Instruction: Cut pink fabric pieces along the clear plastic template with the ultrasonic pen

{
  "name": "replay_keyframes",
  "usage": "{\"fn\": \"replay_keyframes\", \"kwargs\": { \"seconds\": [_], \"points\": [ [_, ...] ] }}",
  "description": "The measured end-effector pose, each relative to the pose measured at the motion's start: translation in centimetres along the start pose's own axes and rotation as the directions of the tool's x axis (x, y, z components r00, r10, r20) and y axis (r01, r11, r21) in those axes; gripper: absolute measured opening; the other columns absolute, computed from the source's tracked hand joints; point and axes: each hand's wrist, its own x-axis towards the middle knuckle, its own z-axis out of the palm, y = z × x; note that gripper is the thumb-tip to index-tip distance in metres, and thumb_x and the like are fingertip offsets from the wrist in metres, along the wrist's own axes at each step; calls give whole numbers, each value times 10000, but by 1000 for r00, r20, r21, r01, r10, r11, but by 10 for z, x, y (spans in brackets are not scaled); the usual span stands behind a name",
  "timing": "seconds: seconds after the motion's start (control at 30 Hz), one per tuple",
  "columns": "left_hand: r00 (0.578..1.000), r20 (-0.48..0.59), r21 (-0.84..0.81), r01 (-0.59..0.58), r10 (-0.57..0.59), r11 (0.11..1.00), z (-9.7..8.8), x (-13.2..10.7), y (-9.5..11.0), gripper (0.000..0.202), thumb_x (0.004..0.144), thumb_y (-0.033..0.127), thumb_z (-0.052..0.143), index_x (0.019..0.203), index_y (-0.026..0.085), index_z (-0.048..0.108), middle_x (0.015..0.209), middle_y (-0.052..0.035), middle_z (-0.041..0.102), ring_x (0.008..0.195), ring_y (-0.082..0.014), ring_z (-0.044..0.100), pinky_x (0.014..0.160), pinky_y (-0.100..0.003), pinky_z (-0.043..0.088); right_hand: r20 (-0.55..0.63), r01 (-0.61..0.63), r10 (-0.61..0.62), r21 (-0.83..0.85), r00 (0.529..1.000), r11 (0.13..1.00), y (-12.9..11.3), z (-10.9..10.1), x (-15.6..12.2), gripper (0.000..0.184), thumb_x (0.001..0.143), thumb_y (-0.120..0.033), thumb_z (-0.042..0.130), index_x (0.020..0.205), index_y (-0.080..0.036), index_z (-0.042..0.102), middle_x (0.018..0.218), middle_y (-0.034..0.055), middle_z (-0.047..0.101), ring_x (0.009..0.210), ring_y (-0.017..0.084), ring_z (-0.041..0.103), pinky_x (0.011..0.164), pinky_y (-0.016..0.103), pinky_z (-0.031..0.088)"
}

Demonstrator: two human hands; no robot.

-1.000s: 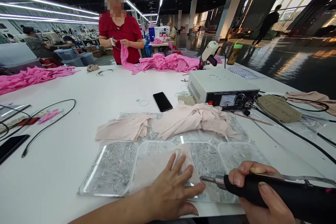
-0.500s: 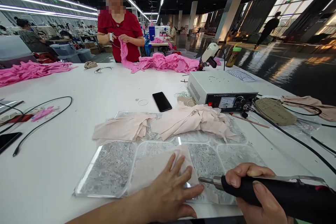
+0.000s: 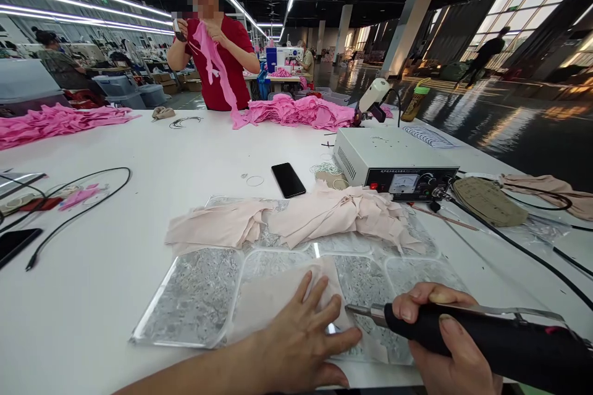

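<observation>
Left hand spread, palm down, on thin pale-pink fabric piece laid over glossy grey-speckled board | black-handled metal-tipped tool gripped by right hand, tip at fabric's right edge | piece judged under way; rumpled pale-pink fabric pile behind, done or left undeterminable.

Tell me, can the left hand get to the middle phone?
Probably, by going over: a pale cloth pile lies between the left hand and the middle phone, but nothing covers it.
</observation>
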Motion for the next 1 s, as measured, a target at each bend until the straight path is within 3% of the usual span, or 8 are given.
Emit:
{"fn": "replay_keyframes", "kwargs": {
  "seconds": [0.27, 0.47, 0.8, 0.9, 1.0],
  "points": [
    [1000, -17, 7, -6, 6, 1000, 4, 1, 0, 570, 912, 625, 472, 1380, 303, 439, 1364, -130, 450, 1331, -441, 332, 1054, -690, 217, 11, 28, -27, -77, 1000, 997, -2, 2, 2, 136, 809, -311, 631, 789, -214, 539, 725, 10, 511, 567, 152, 531, 522, 356, 510],
    [998, -54, 38, -31, 33, 999, -4, 1, -3, 535, 938, 615, 423, 1369, 302, 460, 1328, -126, 485, 1296, -429, 394, 1034, -680, 266, -34, 10, -10, -13, 999, 1000, -4, 11, 5, 99, 785, -280, 613, 789, -200, 555, 737, 5, 517, 516, 128, 525, 497, 342, 508],
    [999, -35, -78, -23, 21, 997, -1, -7, -11, 575, 892, 558, 575, 1399, 327, 434, 1448, -109, 425, 1357, -385, 343, 1094, -650, 191, -73, -29, 30, 8, 997, 1000, -4, 17, 11, 106, 739, -271, 637, 740, -180, 584, 739, 10, 533, 529, 127, 541, 523, 340, 518],
    [999, -26, -115, 32, -36, 993, -11, -19, -20, 562, 925, 423, 585, 1433, 268, 402, 1518, -117, 338, 1400, -344, 296, 1129, -586, 199, -184, -57, 55, -2, 981, 998, -6, 10, 9, 100, 695, -262, 645, 739, -190, 591, 748, 10, 539, 537, 134, 526, 528, 351, 508],
    [990, 47, -103, 140, -136, 985, -20, -37, -30, 529, 951, 322, 560, 1444, 238, 389, 1529, -93, 323, 1411, -320, 286, 1149, -537, 206, -239, -118, 126, 48, 963, 992, 2, -19, 7, 141, 673, -294, 660, 762, -216, 582, 783, 11, 536, 567, 141, 513, 532, 346, 492]
  ]
}}
